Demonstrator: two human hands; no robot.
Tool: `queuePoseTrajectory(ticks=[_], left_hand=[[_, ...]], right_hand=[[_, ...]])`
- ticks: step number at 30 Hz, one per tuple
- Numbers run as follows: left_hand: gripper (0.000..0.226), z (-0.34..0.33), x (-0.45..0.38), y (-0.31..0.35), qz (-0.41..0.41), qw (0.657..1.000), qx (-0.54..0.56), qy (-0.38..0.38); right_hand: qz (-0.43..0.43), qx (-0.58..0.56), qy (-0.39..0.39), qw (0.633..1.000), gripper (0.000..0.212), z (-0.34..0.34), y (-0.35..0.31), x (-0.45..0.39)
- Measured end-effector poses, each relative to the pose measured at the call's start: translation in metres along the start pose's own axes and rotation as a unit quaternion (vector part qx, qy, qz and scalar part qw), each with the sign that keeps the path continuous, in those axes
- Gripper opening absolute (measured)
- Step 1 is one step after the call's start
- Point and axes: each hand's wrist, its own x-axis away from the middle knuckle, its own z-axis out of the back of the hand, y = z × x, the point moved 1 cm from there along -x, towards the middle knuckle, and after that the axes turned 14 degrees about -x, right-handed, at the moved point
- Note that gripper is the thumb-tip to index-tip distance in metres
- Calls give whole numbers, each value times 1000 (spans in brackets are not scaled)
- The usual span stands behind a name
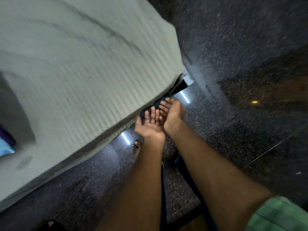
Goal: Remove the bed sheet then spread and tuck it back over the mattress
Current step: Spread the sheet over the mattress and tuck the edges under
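Observation:
A pale ribbed bed sheet (pixel 80 77) covers the mattress and fills the upper left of the view, hanging over the bed's near edge. The bed's corner (pixel 181 75) shows a dark gap below the sheet. My left hand (pixel 150 125) is palm up with fingers spread, just below the sheet's lower edge. My right hand (pixel 171 110) is beside it, palm up with fingers loosely bent toward the dark gap under the bed. Neither hand holds anything. The picture is blurred by motion.
Dark speckled stone floor (pixel 233 55) lies right of and below the bed, with bright light reflections near the bed's edge. My bare foot (pixel 137 147) stands close to the bed. A blue and purple cloth (pixel 6 144) shows at the far left.

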Motion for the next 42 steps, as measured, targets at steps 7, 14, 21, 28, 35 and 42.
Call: queuePoseTrajectory(ticks=[7,14,21,28,35,42], left_hand=[[36,-91,48,-3,-83,985,-132,-74],[21,-197,35,27,-312,909,-275,-3],[28,-269,16,67,-347,916,-196,47],[16,-311,-1,123,-329,936,-114,52],[17,-356,-52,198,-361,896,-213,145],[16,-432,-68,276,-379,877,-235,181]], right_hand=[[105,-13,-36,994,24,-39,-75,18],[119,128,-193,966,11,-88,-152,-2],[63,265,-329,904,26,-168,-189,-14],[104,357,-370,851,23,-293,-184,1],[193,450,-326,809,11,-412,-186,-34],[198,515,-335,764,15,-497,-223,-58]])
